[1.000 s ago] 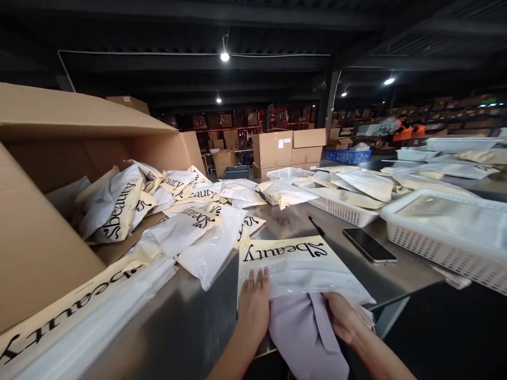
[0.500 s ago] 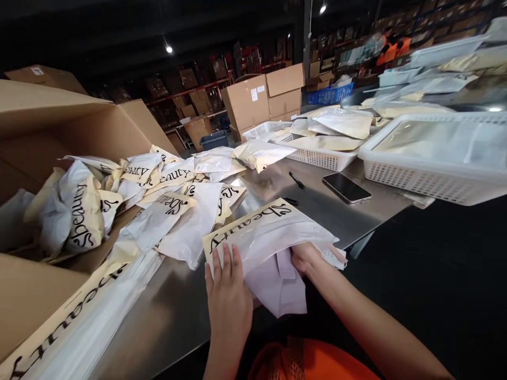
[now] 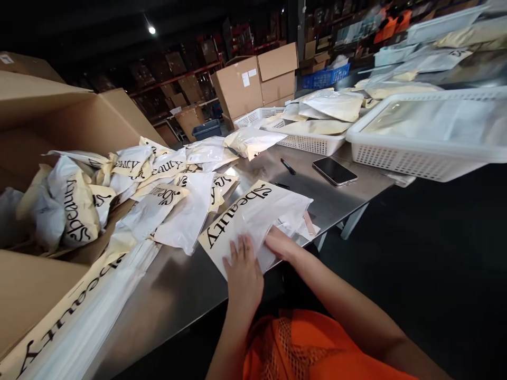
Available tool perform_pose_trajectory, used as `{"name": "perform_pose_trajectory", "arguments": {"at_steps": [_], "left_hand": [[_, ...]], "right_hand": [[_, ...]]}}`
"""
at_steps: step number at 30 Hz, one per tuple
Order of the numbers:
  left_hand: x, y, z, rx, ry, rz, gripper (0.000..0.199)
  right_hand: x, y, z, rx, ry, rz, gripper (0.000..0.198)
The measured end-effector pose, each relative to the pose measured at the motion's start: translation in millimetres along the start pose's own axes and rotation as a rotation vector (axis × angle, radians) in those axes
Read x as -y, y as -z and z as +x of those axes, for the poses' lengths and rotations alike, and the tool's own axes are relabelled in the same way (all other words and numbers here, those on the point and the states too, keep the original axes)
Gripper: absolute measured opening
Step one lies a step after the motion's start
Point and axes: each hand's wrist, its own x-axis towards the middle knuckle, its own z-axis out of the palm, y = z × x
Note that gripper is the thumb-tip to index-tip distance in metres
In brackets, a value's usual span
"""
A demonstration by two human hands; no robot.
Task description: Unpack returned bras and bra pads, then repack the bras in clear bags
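Note:
A white mailing bag with a cream strip printed in black letters lies at the metal table's near edge. My left hand rests on its near side, fingers stretched over the plastic. From the right, my right hand reaches into the bag's open side, and its fingers are hidden inside. Between the hands a bit of pale lilac fabric shows at the bag's edge. Near the bag's right corner some white paper with a pinkish strip sticks out.
A pile of filled mailing bags spills from a large cardboard box on the left. Flat bags lie stacked in front. A pen, a phone and white baskets stand farther right.
The bag has come down flat onto the table, and most of the lilac garment that hung below it is now out of sight. My right hand has moved left, deeper into the bag.

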Motion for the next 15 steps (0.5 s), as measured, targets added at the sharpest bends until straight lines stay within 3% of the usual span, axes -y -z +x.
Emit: {"name": "perform_pose_trajectory", "arguments": {"at_steps": [2,5,7,9,11,15], "left_hand": [[17,6,3,0.005,0.013,-0.062,0.057],[30,11,3,-0.006,0.035,-0.207,0.055],[28,14,4,-0.024,0.055,-0.296,0.056],[25,17,6,-0.051,0.082,-0.370,0.058],[22,23,9,-0.075,0.111,-0.438,0.059],[23,33,13,-0.120,0.115,-0.521,0.059]], "right_hand": [[-13,24,-16,0.013,0.020,0.023,0.033],[-52,64,-40,-0.204,0.094,-0.248,0.038],[-77,85,-53,-0.183,0.248,-0.554,0.055],[-89,99,-63,-0.065,0.406,-0.731,0.047],[-85,106,-69,-0.053,0.525,-0.739,0.033],[-49,101,-65,-0.208,0.659,-0.418,0.029]]}}
